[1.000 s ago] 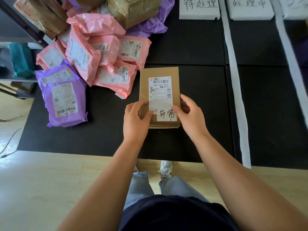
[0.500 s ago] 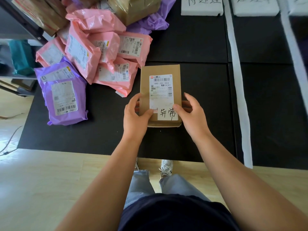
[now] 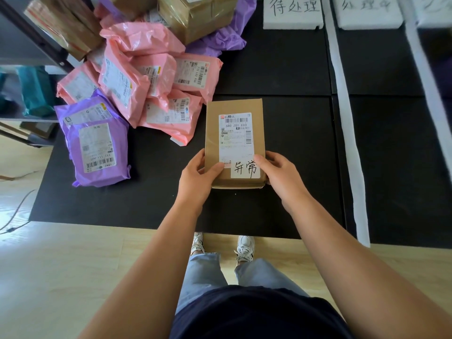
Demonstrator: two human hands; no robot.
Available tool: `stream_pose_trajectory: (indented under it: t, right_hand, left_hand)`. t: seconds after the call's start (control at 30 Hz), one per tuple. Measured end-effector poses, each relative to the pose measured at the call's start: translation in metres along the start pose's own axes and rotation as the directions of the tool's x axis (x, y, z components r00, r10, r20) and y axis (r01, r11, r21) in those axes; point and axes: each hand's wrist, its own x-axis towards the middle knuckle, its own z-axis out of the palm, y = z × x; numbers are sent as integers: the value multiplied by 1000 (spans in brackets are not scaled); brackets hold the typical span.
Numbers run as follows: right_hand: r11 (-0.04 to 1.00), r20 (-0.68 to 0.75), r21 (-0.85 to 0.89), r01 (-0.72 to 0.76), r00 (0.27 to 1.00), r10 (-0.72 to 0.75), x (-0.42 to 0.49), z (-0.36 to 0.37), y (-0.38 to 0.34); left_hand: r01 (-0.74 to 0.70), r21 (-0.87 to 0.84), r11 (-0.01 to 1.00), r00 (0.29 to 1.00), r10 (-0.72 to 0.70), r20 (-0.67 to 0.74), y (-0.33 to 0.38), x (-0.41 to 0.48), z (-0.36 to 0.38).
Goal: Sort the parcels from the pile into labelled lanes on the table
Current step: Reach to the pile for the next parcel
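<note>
**Box held in both hands, no lane chosen yet**

Head view: barely anything moves in this last second. The cardboard box (image 3: 212, 133) sits in the same spot as a moment ago, over the near half of the tabletop (image 3: 281, 211), just right of the parcel pile (image 3: 146, 81) at the far-left corner and well left of the white tape strip (image 3: 347, 143).

The left hand (image 3: 198, 177) grips the box's near-left corner, thumb on top by the shipping label (image 3: 236, 135). The right hand (image 3: 281, 177) clasps the near-right corner, thumb beside the handwritten sticker (image 3: 245, 169) reading 异常. Both grips look unchanged. I cannot tell whether the box's far end rests on the tabletop or floats above it.

The camera tips up a touch, and the lane signs at the far edge show more fully: 待处理 (image 3: 293, 13), a second sign (image 3: 367, 11) with fainter writing, and a third sign (image 3: 435, 8) cut off at the far-right corner.

My read is that this is a pause to check the sticker. Neither readable sign seems to match it, so the box likely belongs further right, beyond the strip. The pile is still large, so the sort looks to be at an early stage.
</note>
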Motion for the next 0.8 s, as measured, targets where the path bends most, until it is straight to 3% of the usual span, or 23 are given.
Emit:
stream_pose_trajectory:
  t: [0.17, 0.47, 0.8]
  right_hand:
    - [998, -48, -47, 47, 998, -50, -7, -6, -7]
    - [998, -88, 15, 69, 994, -68, -17, -14, -28]
    - [992, -164, -118, 39, 985, -59, -17, -29, -55]
  left_hand:
    - [0, -18, 1000, 1000, -1, -12, 14, -7, -1]
    - [-55, -62, 997, 998, 55, -3, 54, -25, -8]
    - [88, -46, 995, 994, -90, -53, 74, -29, -8]
